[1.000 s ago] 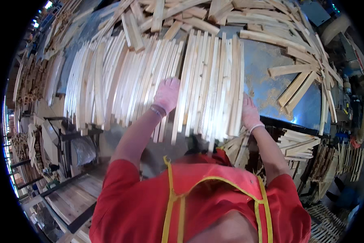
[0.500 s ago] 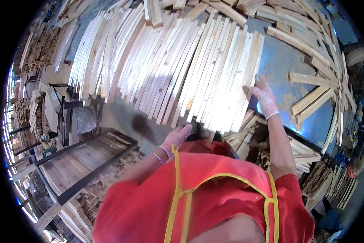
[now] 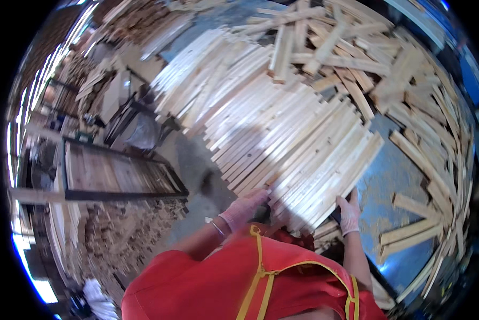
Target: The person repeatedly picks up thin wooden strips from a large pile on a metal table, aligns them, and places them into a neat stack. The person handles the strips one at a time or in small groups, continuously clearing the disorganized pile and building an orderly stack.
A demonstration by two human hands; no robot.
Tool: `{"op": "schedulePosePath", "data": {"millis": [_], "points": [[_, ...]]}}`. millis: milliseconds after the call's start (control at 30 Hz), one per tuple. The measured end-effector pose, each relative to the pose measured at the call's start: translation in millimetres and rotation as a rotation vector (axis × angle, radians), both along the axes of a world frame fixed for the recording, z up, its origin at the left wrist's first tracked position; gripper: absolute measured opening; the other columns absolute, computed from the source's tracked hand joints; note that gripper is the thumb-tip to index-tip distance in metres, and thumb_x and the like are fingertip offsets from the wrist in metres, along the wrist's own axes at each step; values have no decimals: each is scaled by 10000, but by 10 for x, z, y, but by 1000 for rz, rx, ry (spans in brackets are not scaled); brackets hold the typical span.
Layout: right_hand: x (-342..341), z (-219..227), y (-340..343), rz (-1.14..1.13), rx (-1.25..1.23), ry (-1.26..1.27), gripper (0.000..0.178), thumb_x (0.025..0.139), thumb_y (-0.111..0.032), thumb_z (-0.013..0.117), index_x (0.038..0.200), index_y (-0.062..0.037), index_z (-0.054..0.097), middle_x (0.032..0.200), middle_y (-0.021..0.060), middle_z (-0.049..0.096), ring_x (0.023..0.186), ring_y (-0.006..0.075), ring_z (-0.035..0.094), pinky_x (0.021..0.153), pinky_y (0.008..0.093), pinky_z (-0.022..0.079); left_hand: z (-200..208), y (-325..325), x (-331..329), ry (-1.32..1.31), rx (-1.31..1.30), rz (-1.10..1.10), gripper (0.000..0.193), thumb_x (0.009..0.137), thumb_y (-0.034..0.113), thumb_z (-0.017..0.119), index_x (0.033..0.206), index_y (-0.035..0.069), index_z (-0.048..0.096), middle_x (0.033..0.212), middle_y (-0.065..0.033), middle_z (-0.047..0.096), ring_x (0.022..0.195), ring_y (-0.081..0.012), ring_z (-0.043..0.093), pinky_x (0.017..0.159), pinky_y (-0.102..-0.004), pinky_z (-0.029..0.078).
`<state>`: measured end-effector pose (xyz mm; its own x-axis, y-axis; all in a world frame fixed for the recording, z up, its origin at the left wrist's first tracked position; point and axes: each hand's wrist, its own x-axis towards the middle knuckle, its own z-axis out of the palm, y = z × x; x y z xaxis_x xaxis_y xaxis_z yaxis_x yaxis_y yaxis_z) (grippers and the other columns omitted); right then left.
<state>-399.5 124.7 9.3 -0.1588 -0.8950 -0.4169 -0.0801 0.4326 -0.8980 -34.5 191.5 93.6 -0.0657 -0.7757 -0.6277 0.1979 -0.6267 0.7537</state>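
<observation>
Sawdust-strewn and blue-grey, the worktop (image 3: 382,178) shows bare on the right of the head view, with a jumble of offcuts (image 3: 346,61) across its far side and more down the right edge. On it, side by side in a slanting row, lie the strips (image 3: 298,136), directly ahead of both hands, their near ends uneven. At those near ends is the left hand (image 3: 246,207), gloved, unclenched, its fingers held out straight and the tips seemingly touching the wood. Just beyond the row's right edge is the right hand (image 3: 349,214), also gloved, relaxed open with thumb and fingers apart, close beside the outermost strip; whether it touches cannot be told. Left of the row, across the floor (image 3: 194,170), stand a dark-framed rack (image 3: 123,196) and stacked wood (image 3: 127,234).
</observation>
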Motion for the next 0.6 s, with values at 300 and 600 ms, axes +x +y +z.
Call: {"op": "schedulePosePath", "data": {"millis": [300, 600], "points": [[-2, 20, -142, 47, -17, -22, 893, 904, -66, 733, 1681, 78, 317, 1486, 217, 604, 1260, 267, 611, 1110, 374, 492, -174, -1039, 186, -286, -772, -346, 397, 1077, 259, 697, 1359, -20, 691, 1161, -83, 700, 1093, -203, 659, 1017, -336, 537], [1705, 132, -1410, 36, 15, 41, 791, 993, -347, 743, 1584, 73, 428, 1040, 99, 671, 730, 183, 619, 615, 372, 530, -54, -1572, -18, -379, -508, -625, 542, 948, 247, 725, 1446, 65, 610, 1193, -154, 691, 1043, -288, 694, 962, -419, 563]]}}
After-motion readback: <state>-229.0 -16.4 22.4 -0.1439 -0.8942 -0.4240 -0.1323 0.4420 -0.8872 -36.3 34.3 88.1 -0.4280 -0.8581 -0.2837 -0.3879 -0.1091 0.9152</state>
